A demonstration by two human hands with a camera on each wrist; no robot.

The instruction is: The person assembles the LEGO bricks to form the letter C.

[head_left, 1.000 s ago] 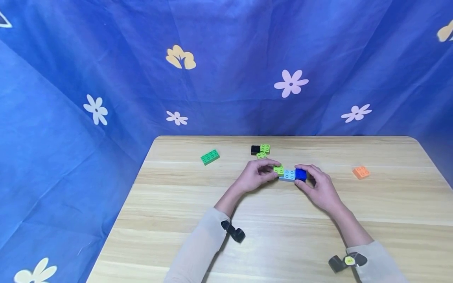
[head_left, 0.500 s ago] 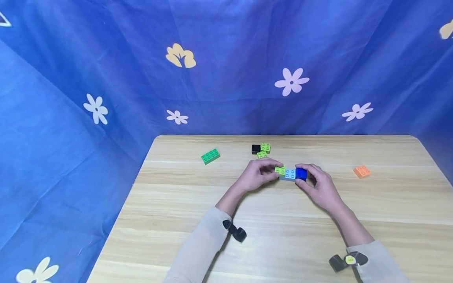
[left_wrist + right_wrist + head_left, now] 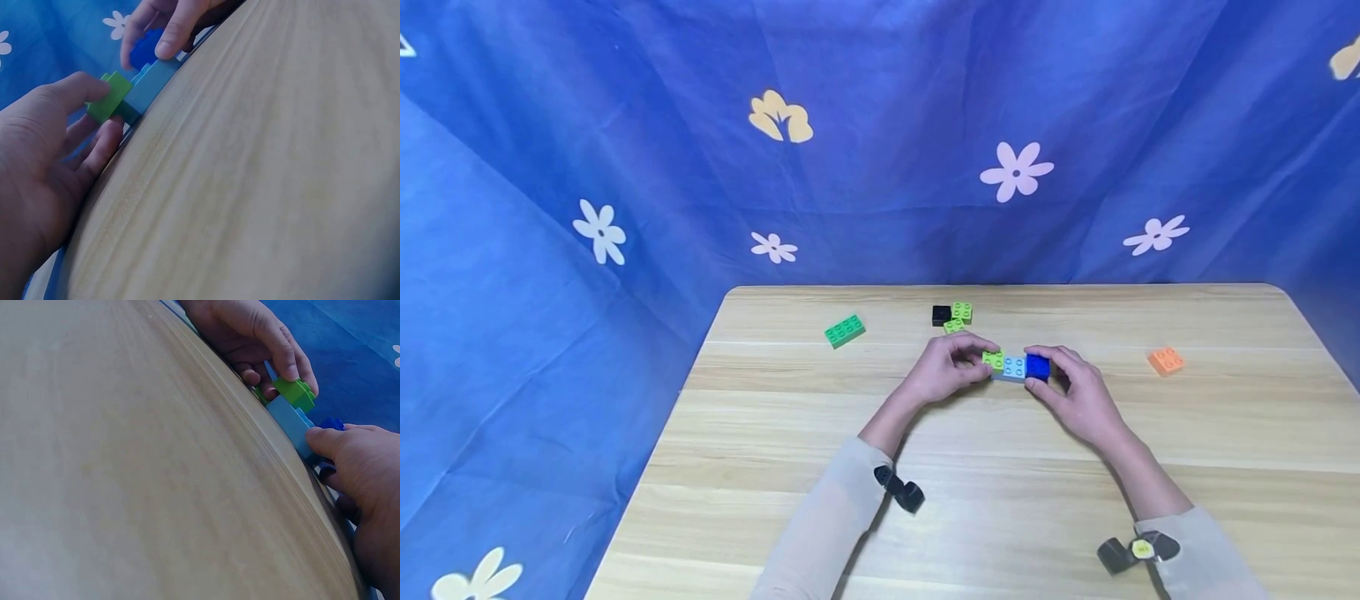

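Note:
My left hand (image 3: 951, 369) pinches a lime green toy building brick (image 3: 992, 360) between thumb and fingers. That brick sits at the left end of a light blue brick (image 3: 1014, 368), tilted slightly in the left wrist view. At the other end, my right hand (image 3: 1078, 396) grips a dark blue brick (image 3: 1037, 368), which rises above the light blue one. In the right wrist view the right thumb lies against the light blue brick (image 3: 290, 425). Fingers partly cover the dark blue brick (image 3: 145, 50), and whether the lime studs are fully pressed on cannot be seen.
Behind the left hand lie a black brick (image 3: 942, 316) and two lime green bricks, one farther back (image 3: 962, 312). A long green brick (image 3: 846, 331) is at the left, an orange brick (image 3: 1166, 361) at the right. A blue flowered cloth (image 3: 880, 167) hangs behind the wooden table (image 3: 1000, 500).
The lime green brick in my left hand has shifted very slightly right, toward the dark blue brick. Both hands otherwise keep their hold, and the loose bricks stay where they were.

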